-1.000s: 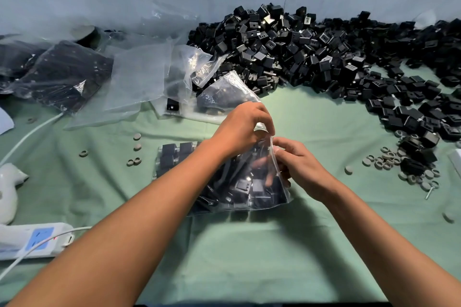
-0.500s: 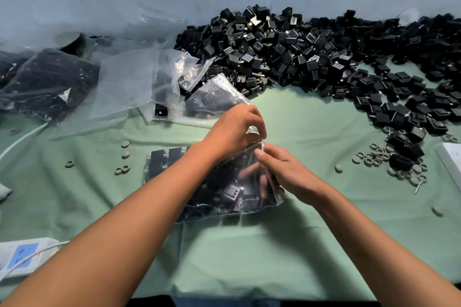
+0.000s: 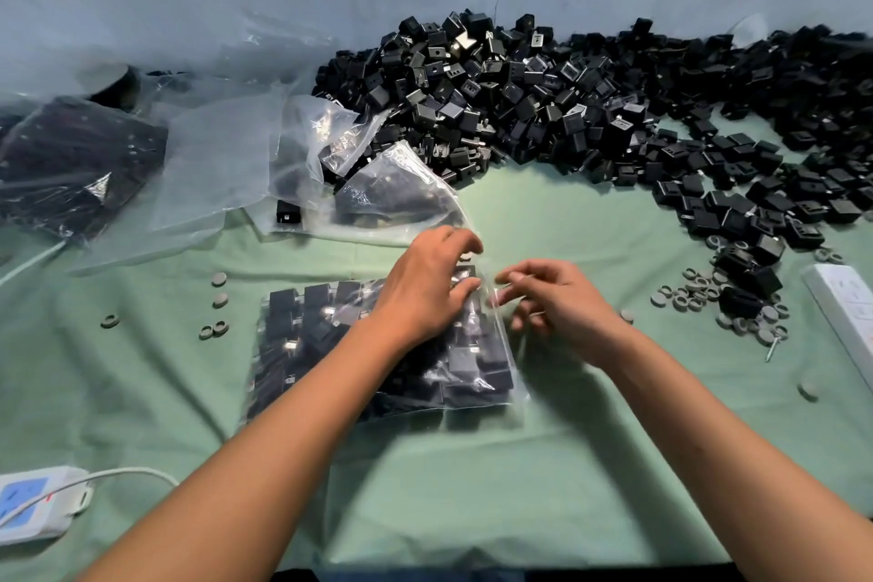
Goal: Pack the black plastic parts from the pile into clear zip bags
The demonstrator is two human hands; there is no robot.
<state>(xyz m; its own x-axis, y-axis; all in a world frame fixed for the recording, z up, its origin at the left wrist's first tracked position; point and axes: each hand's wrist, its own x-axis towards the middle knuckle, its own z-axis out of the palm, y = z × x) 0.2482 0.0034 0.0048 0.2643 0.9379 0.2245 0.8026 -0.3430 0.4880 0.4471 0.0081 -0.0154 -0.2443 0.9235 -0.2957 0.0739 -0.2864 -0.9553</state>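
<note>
A clear zip bag (image 3: 302, 345) full of black plastic parts lies flat on the green cloth in the middle. My left hand (image 3: 420, 293) lies over its upper right part, thumb and fingers curled round the bag's right edge. My right hand (image 3: 562, 302) is just right of that edge, its fingertips pinching the clear plastic there; blur hides the exact contact. The big pile of black parts (image 3: 519, 99) stretches along the wall behind and off to the right.
Empty clear bags (image 3: 217, 156) and a crumpled bag (image 3: 401, 194) lie behind the hands. A packed bag (image 3: 71, 156) sits far left. Grey washers (image 3: 685, 293) lie right, several grey discs (image 3: 218, 298) left. White power strips are at bottom left (image 3: 33, 506) and right (image 3: 845, 307).
The bag, held upright by its top before, now lies flat on the cloth. Both hands have dropped to its right edge. The view has shifted slightly.
</note>
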